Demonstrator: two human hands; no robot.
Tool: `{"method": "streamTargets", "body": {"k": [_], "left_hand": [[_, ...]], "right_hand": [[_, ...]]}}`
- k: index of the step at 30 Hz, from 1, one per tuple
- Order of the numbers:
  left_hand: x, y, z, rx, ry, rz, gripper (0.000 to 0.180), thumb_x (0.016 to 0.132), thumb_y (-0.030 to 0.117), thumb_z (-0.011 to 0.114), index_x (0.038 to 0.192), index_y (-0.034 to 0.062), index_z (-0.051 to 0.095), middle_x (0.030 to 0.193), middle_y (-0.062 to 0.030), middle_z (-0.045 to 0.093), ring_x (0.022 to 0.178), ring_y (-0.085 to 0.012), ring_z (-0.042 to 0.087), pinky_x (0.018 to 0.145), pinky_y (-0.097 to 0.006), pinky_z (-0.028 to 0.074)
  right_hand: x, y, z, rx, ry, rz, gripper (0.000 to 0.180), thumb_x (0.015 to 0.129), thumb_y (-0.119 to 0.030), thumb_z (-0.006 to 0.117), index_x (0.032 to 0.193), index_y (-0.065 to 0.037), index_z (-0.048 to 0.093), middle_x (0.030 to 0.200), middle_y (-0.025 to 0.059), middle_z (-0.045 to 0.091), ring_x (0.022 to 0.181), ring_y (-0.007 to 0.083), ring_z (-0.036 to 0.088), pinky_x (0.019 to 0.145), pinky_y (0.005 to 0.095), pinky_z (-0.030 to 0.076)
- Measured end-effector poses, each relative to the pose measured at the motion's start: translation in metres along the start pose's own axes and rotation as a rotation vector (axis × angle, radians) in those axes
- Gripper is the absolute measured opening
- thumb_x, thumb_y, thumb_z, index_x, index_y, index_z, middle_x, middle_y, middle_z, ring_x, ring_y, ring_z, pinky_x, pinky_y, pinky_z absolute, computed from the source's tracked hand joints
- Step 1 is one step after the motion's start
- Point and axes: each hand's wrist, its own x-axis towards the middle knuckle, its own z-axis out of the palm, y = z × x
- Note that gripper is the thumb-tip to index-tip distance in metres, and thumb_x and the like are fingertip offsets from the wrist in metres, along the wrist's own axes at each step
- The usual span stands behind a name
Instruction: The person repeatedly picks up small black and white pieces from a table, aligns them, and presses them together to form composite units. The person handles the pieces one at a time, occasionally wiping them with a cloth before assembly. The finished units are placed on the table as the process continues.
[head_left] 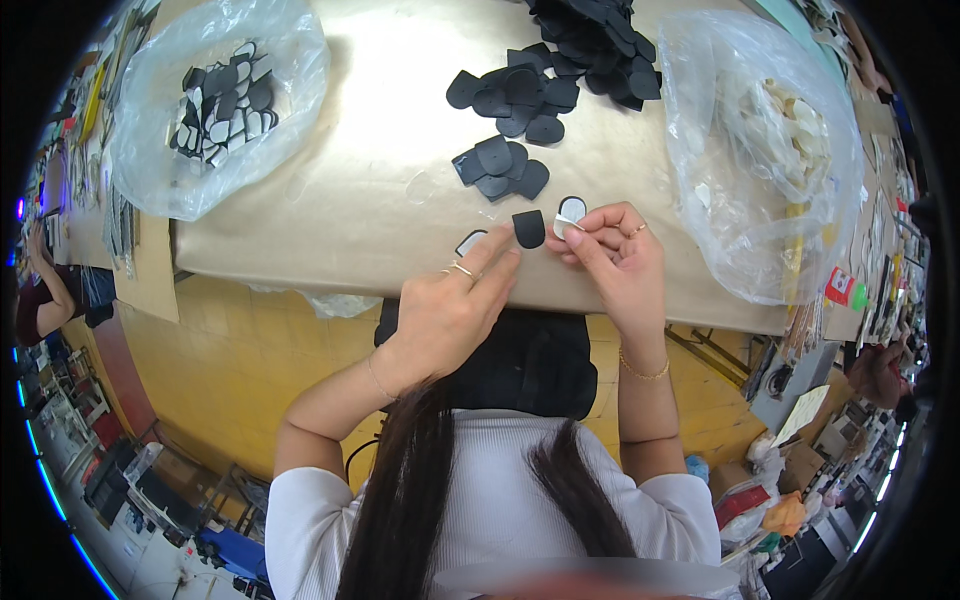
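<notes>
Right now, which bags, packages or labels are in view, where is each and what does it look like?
Left bag: clear plastic, table's far left, holds black and white pieces.
Right bag: clear plastic, table's right end, holds cream pieces.
Bottle: right of the table edge, red with green cap, white label.
No screens visible.

A small black piece (pixel 529 229), flat with a rounded top (like a little tab), stands upright at the table's near edge, pinched at the fingertips. Just beside it on the right is a pale grey piece (pixel 571 210) of the same shape with a dark rim. A similar grey piece (pixel 469 242) lies flat to the left.
</notes>
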Motion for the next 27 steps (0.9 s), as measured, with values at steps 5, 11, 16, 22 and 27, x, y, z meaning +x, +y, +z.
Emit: {"method": "streamTargets", "body": {"k": [5,11,16,22,27], "left_hand": [[-0.001,0.0,0.003,0.043,-0.062,0.035,0.033,0.083,0.012,0.078,0.115,0.0104,0.072,0.133,-0.0029,0.065,0.069,-0.0198,0.07,0.057,-0.032,0.055],[-0.002,0.001,0.005,0.054,-0.083,0.042,0.036,0.083,0.013,0.078,0.118,0.0098,0.07,0.133,-0.0032,0.064,0.07,-0.0195,0.07,0.057,-0.031,0.056],[-0.003,-0.001,0.005,0.074,-0.124,0.052,0.036,0.083,0.013,0.077,0.119,0.0106,0.069,0.133,-0.0049,0.064,0.071,-0.0198,0.07,0.057,-0.031,0.056],[-0.002,0.0,0.006,0.041,-0.085,0.046,0.035,0.083,0.013,0.077,0.117,0.0116,0.069,0.13,-0.0051,0.065,0.069,-0.0197,0.07,0.056,-0.031,0.055],[-0.003,0.0,0.006,0.042,-0.087,0.033,0.036,0.083,0.013,0.078,0.118,0.0113,0.069,0.128,-0.005,0.064,0.068,-0.0188,0.069,0.055,-0.031,0.054]], "right_hand": [[0.007,0.002,0.001,-0.668,0.092,-0.437,0.011,0.085,-0.014,0.08,0.09,-0.005,0.074,0.122,0.0071,0.063,0.106,0.0253,0.055,0.093,0.0371,0.044],[0.013,0.007,0.005,-0.907,0.082,-0.51,0.012,0.081,-0.018,0.083,0.088,-0.009,0.078,0.124,0.0037,0.058,0.111,0.0244,0.048,0.098,0.0371,0.038],[0.014,0.009,0.009,-0.948,0.092,-0.509,0.013,0.081,-0.02,0.082,0.089,-0.009,0.079,0.121,0.0032,0.06,0.111,0.0254,0.049,0.097,0.0389,0.033],[0.016,0.011,0.009,-0.971,0.099,-0.516,0.013,0.082,-0.02,0.08,0.088,-0.009,0.079,0.116,0.0026,0.06,0.109,0.0256,0.049,0.091,0.0407,0.031],[0.016,0.012,0.01,-0.991,0.098,-0.516,0.013,0.082,-0.021,0.08,0.088,-0.009,0.079,0.114,0.0014,0.06,0.109,0.0252,0.048,0.09,0.0411,0.029]]}}
